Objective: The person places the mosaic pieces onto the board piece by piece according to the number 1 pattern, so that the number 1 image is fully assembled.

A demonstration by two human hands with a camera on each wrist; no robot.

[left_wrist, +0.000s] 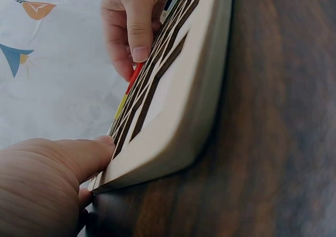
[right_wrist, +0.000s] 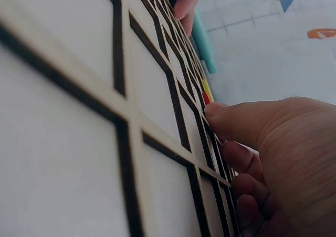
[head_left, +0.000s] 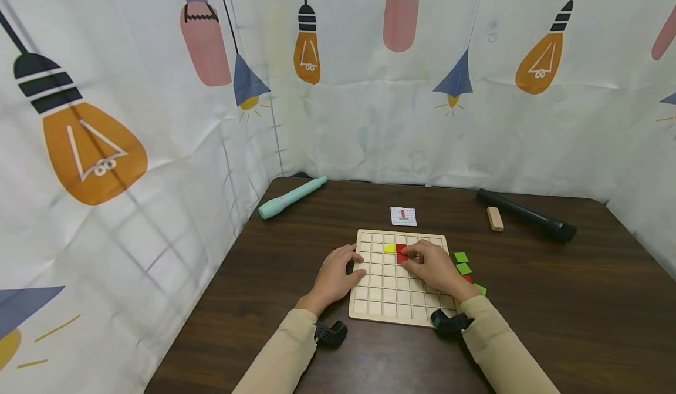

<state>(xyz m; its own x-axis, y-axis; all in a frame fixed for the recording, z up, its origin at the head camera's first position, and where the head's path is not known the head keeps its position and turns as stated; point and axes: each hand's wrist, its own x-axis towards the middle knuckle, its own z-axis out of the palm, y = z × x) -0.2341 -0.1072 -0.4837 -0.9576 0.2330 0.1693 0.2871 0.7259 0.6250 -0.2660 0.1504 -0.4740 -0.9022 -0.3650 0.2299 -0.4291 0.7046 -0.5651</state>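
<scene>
A pale wooden grid board (head_left: 376, 307) lies on the table in front of me. My left hand (head_left: 331, 278) rests at its left edge, thumb and fingertips on the rim. Over the board, my right hand (head_left: 434, 265) pinches a red tile (head_left: 401, 259) between thumb and fingertips, low at the grid; the fingers partly hide it. Another red tile (head_left: 401, 248) sits just above that one, beside a yellow piece (head_left: 389, 248) with a slanted side. In the left wrist view, the right fingertips meet at the red tile (left_wrist: 134, 78), close over the grid.
Several green tiles (head_left: 463, 269) and a partly hidden red tile (head_left: 467, 279) lie right of the board. Behind it is a small printed card (head_left: 404, 216). A wooden block (head_left: 494, 219) and black cylinder (head_left: 528, 215) lie back right, a mint-green cylinder (head_left: 293, 197) back left.
</scene>
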